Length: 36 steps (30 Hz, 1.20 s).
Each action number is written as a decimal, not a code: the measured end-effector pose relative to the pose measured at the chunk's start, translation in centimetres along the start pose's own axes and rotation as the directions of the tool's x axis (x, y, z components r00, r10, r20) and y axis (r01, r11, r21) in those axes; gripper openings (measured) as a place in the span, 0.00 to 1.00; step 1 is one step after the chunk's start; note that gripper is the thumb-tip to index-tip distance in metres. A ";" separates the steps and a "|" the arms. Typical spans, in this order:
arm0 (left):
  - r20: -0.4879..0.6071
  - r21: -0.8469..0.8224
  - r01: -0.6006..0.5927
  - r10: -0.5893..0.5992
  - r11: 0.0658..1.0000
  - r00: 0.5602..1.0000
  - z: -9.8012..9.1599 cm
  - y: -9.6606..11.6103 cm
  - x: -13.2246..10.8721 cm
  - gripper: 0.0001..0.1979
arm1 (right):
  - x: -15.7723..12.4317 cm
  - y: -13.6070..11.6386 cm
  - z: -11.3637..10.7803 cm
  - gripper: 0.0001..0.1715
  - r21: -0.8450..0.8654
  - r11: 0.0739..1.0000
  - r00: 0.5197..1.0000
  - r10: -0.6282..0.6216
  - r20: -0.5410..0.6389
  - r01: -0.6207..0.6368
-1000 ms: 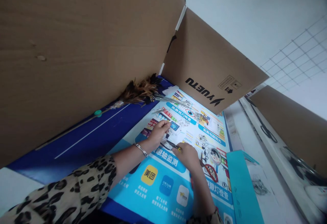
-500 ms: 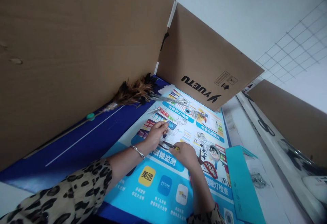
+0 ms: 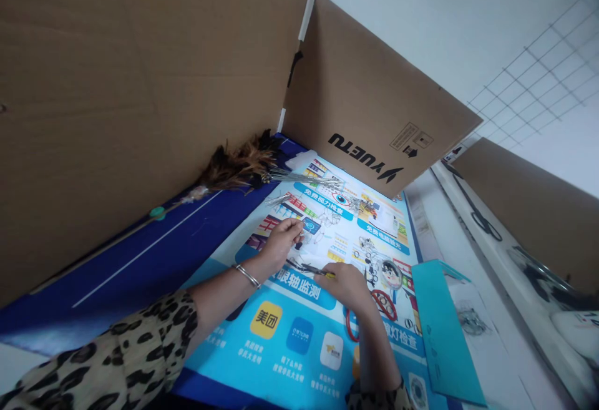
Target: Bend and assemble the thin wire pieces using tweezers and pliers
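My left hand [image 3: 282,243] is closed in a pinch above the printed poster, its fingertips together. What lies between them is too small to make out; a small dark shape shows just below. Slightly lower and to the right, my right hand [image 3: 345,284] wraps round small pliers [image 3: 312,269] with a yellow grip. Their dark jaws point left, under the left hand, seemingly apart from the fingertips. Red-handled scissors [image 3: 384,305] lie on the poster just beyond my right wrist, partly hidden by it.
A bundle of thin metal wires [image 3: 306,178] and brown feathers [image 3: 241,163] lie at the far left. Small rings and coiled wire [image 3: 367,245] are scattered on the poster [image 3: 299,360]. A teal folder [image 3: 444,335] lies at right. Cardboard walls [image 3: 369,85] stand behind and left. Black scissors [image 3: 485,226] lie farther right.
My right hand has drawn slightly to the right with the pliers, and more of their jaws shows. The left hand keeps its pinch. The whole view has shifted a little.
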<state>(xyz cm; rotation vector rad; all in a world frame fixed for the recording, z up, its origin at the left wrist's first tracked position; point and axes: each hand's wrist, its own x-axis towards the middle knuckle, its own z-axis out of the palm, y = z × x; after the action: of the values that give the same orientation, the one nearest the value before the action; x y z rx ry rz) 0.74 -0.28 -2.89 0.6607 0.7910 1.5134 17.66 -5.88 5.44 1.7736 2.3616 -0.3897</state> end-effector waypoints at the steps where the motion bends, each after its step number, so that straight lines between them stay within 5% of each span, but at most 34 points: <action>1: 0.000 0.003 0.003 -0.003 1.000 1.000 0.0 0.0 0.0 0.09 | 0.0 0.1 -0.1 0.21 -0.004 1.000 1.000 0.011 -0.006 -0.011; 20: 0.025 0.050 0.031 -0.032 0.998 0.999 -0.1 0.2 -0.2 0.09 | -1.5 2.5 -1.6 0.20 -0.016 1.000 0.999 -0.026 0.027 0.026; 36: 0.055 0.069 0.003 -0.007 0.998 0.998 -0.2 -0.1 -0.1 0.09 | -1.2 1.6 -0.6 0.19 -0.065 0.991 0.990 -0.120 -0.070 0.115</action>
<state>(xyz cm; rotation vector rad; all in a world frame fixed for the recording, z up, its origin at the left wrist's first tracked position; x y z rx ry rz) 0.64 -0.37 -3.10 0.7486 0.8052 1.4623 19.56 -6.39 6.21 1.6553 2.5086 -0.2682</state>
